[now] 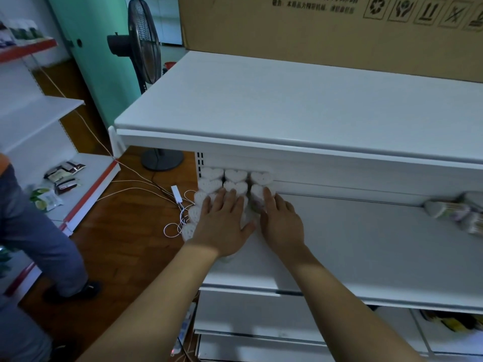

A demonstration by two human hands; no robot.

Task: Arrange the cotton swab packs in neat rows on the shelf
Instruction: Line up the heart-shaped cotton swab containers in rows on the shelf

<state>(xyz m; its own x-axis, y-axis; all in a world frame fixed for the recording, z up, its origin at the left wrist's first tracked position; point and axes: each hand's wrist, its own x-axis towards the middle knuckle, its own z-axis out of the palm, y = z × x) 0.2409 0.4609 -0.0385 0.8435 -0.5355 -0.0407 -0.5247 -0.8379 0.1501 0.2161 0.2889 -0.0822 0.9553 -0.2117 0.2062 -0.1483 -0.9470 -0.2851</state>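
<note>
White metal shelf point(366, 244): heart-shaped white cotton swab packs point(235, 176) stand in rows at its back left corner; six faces fully visible, more partly hidden along the left edge. Loose packs point(454, 212) lie at the right edge, count unclear. Left hand point(224, 226) rests flat on the packs, fingers straight, spread. Right hand point(282, 226) likewise flat, fingers together, touching the rightmost row.

Standing fan point(144, 43), cardboard box point(300, 30), white cables point(146, 184) on wooden floor point(125, 244), snack packets point(61, 176)
</note>
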